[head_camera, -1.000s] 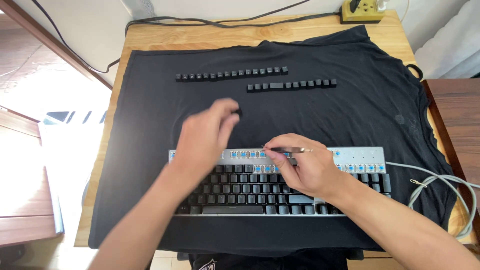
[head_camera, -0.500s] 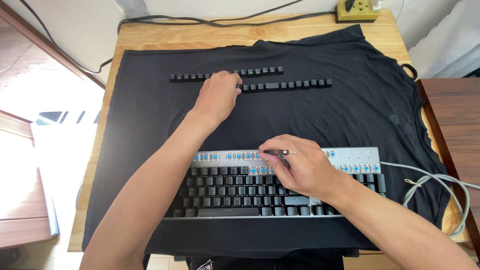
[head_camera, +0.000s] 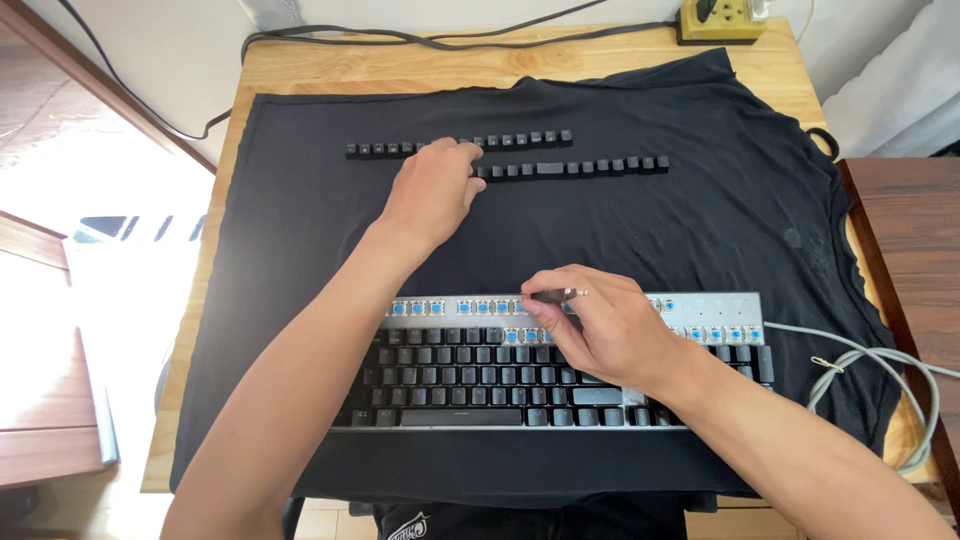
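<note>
The left hand (head_camera: 435, 190) rests fingers-down on the row of pulled keycaps (head_camera: 460, 147); a nudge could scatter them. The right hand (head_camera: 600, 330) pinches a small metal tool (head_camera: 555, 295) over the keyboard (head_camera: 560, 365) beneath it; slipping could damage bare switches.

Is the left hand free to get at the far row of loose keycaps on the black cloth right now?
Probably yes. The left hand already lies over the far row of keycaps, fingertips at the row, nothing between them. The right hand is down at the keyboard, clear of that path.
</note>
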